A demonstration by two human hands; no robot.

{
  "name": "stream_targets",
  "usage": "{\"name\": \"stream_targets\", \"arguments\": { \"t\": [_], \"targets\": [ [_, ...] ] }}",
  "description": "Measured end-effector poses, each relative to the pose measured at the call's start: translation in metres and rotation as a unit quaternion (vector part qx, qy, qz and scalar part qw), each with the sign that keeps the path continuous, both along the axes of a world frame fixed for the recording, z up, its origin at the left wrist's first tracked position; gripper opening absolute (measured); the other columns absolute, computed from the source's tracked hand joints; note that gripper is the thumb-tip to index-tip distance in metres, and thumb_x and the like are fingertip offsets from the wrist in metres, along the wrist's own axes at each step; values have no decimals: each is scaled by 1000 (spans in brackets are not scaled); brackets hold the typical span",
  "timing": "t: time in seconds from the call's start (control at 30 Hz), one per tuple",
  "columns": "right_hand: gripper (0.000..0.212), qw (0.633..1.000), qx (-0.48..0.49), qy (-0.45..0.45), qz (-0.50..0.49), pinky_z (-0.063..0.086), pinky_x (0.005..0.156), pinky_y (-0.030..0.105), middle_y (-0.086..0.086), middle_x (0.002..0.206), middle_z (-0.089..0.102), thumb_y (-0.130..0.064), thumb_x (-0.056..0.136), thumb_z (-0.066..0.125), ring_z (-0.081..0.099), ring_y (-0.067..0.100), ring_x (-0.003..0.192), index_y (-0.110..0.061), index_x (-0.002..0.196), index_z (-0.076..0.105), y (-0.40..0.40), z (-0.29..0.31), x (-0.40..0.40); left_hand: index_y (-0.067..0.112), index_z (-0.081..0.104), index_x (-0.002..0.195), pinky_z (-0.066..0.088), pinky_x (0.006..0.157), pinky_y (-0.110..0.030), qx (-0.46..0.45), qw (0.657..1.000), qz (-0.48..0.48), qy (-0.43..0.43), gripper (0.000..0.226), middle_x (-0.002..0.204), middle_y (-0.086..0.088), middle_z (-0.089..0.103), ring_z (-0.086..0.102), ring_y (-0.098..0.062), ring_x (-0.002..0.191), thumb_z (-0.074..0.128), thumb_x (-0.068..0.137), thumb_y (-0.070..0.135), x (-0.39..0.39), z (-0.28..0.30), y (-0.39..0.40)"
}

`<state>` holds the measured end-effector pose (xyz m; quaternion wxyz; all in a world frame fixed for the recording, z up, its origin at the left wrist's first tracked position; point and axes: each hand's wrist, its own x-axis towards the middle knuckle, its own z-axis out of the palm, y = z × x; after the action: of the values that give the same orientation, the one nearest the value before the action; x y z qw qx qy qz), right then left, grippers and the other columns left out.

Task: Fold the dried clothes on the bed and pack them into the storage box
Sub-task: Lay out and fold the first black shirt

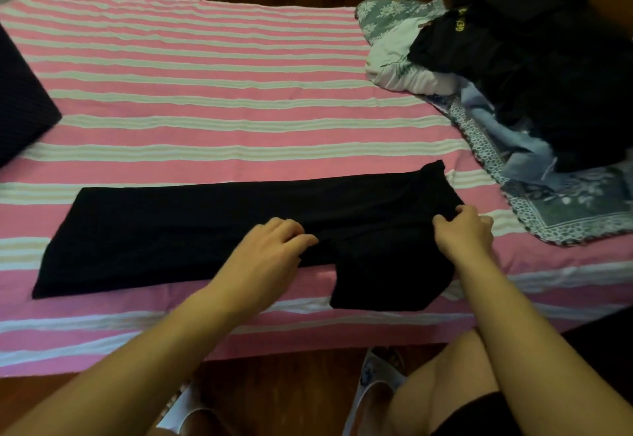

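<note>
While trousers (205, 226) lie flat, both hands pinch waist

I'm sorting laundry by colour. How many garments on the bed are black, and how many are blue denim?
Black spread-out garment, gripped by left hand and right hand: 1
Black heap, separate pieces indistinguishable: 1
Blue denim: 1
Total: 3
</note>
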<state>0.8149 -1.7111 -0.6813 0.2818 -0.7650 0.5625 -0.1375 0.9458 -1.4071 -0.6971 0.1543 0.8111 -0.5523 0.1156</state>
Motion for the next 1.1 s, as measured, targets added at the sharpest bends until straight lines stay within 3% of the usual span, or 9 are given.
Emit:
{"name": "stream_targets", "arguments": {
  "t": [0.1, 0.23, 0.4, 0.5, 0.6, 0.73, 0.93, 1.0, 1.1],
  "targets": [
    [47, 999, 33, -29, -1, 44, 102, 44, 19, 138, 55, -31, 97, 59, 54, 41, 123, -8, 137, 54, -8, -5, -1, 25, 56, 142, 52, 91, -41, 4, 1000, -18, 26, 56, 134, 1, 56, 54, -23, 118, 73, 89, 17, 2, -5, -36],
    [14, 984, 80, -157, -14, 52, 92, 45, 12, 100, 67, -23, 95, 64, 64, 39, 104, -11, 94, 70, -9, 2, -12, 20, 74, 115, 58, 76, -41, -12, 997, -46, 68, 20, 117, 3, 65, 61, -19, 100, 67, 96, 19, 3, -4, -47],
    [33, 981, 86, -173, 16, 51, 66, 47, 4, 59, 49, -33, 85, 57, 54, 32, 63, -18, 58, 47, -14, 2, -35, 20, 66, 124, 58, 81, -39, -21, 995, -44, 90, 34, 128, 5, 60, 60, -18, 111, 66, 93, 6, -1, -4, -45],
    [36, 976, 141, -163, 39, 58, 79, 59, 13, 72, 66, -48, 85, 61, 67, 42, 79, -14, 71, 60, -18, -5, -46, 23, 62, 136, 57, 82, -38, 8, 998, -67, 17, 54, 133, 4, 60, 58, -20, 115, 73, 86, 5, -4, -11, -54],
    [59, 959, 211, -187, 41, 58, 85, 55, 15, 90, 75, -63, 68, 71, 72, 36, 87, -8, 89, 69, -13, -6, -56, 22, 70, 125, 56, 74, -40, -1, 998, -66, -8, 44, 125, 0, 64, 60, -24, 110, 78, 83, 8, -5, -14, -58],
    [16, 943, 281, -154, 89, 53, 69, 30, 9, 95, 71, -20, 94, 69, 68, 20, 82, -12, 82, 62, -5, -5, -68, 18, 77, 111, 59, 70, -41, -29, 997, -73, 22, 25, 118, -2, 67, 64, -23, 103, 73, 88, 10, -6, -11, -58],
    [16, 929, 341, -85, 121, 59, 78, 43, 14, 81, 70, -7, 96, 63, 72, 32, 81, -10, 82, 56, -7, -6, -88, 24, 76, 116, 54, 90, -41, -19, 998, -12, 56, 30, 124, 0, 61, 53, -23, 118, 73, 88, 11, -13, -7, -37],
    [8, 930, 341, -23, 134, 56, 73, 37, 14, 93, 75, -11, 96, 64, 74, 27, 85, -8, 91, 59, -1, -6, -89, 24, 67, 125, 52, 88, -37, -7, 988, 73, 136, 35, 118, 4, 55, 52, -20, 111, 69, 91, 17, -33, -5, -38],
    [30, 923, 367, -14, 115, 52, 82, 39, 11, 119, 68, -19, 92, 72, 64, 24, 109, -5, 116, 59, 3, -10, -83, 24, 53, 124, 54, 81, -38, 8, 900, 225, 374, 30, 105, 9, 59, 60, -14, 94, 59, 97, 34, -63, -5, -42]
  ]
}}
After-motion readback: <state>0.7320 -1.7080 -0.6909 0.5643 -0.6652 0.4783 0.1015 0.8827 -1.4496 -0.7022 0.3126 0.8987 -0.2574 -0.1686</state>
